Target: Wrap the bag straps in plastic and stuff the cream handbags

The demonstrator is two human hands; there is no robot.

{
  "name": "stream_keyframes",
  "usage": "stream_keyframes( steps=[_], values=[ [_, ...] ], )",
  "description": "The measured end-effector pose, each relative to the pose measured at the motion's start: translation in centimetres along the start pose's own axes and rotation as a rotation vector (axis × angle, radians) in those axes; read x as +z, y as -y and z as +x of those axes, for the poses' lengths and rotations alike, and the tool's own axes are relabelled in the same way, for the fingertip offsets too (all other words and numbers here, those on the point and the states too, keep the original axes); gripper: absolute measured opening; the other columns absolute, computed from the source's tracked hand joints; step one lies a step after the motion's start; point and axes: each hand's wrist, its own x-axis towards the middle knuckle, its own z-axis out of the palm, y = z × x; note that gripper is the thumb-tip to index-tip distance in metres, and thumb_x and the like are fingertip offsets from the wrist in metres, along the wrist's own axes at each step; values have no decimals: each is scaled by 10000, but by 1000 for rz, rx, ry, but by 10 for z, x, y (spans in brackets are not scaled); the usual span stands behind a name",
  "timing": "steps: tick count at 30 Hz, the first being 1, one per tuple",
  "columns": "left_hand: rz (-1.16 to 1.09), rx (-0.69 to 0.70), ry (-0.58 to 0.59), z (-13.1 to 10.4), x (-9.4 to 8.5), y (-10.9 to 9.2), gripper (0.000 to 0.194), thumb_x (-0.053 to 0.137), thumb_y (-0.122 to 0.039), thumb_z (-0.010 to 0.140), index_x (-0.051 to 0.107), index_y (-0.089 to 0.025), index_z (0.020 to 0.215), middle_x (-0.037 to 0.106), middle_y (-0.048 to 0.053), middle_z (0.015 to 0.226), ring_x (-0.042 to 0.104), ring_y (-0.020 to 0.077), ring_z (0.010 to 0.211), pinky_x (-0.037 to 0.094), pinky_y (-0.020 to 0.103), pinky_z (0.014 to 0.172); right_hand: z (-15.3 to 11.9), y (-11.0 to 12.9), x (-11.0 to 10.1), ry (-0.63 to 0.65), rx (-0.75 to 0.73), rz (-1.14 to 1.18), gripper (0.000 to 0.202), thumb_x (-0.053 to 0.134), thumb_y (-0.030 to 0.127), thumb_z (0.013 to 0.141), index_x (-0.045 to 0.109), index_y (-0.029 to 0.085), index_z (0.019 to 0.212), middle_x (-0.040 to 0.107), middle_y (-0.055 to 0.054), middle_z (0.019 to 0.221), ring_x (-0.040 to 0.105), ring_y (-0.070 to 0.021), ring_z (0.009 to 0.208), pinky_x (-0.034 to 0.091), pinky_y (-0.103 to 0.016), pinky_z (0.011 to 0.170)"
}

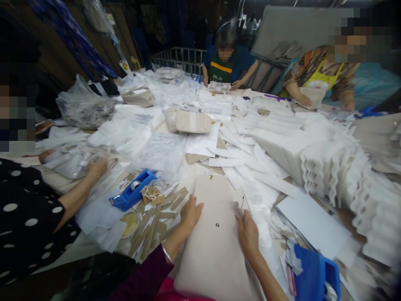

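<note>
A pale beige handbag [216, 251] lies in front of me, its flap [210, 190] laid open away from me. A small metal clasp sits at the flap's end, and a round snap shows on the front panel. My left hand [190, 215] grips the bag's left edge near the flap's fold, thumb on top. On the opposite edge, my right hand [248, 234] holds the bag with its fingers partly hidden. Next to my left hand lie brown card strips [153, 232] and several tags with white string [153, 193].
Blue tape dispensers stand at left [134, 190] and lower right [316, 271]. Foam sheets [332, 154] are stacked at right. Another beige bag [189, 120] lies ahead among white paper strips [244, 163]. Co-workers handle items at left, far side and right.
</note>
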Motion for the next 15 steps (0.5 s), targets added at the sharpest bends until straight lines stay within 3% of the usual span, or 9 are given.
stream_keyframes(
  steps=[6, 15],
  values=[
    [118, -28, -49, -11, 8, 2, 148, 421, -188, 909, 459, -156, 1049, 649, 124, 1059, 624, 234, 981, 401, 304, 781, -3, -11, 11, -45, -216, -186, 197, 325, 339, 907, 476, 212, 914, 587, -46, 732, 534, -212, 686, 320, -280, 574],
    [-108, 51, -123, -27, 18, 27, 140, 531, -262, 847, 419, -214, 915, 627, 31, 883, 610, 188, 827, 391, 267, 716, -11, -27, 16, -90, -341, -142, 188, 340, 329, 930, 478, 204, 908, 555, -32, 710, 554, -206, 668, 378, -288, 588]
  ],
)
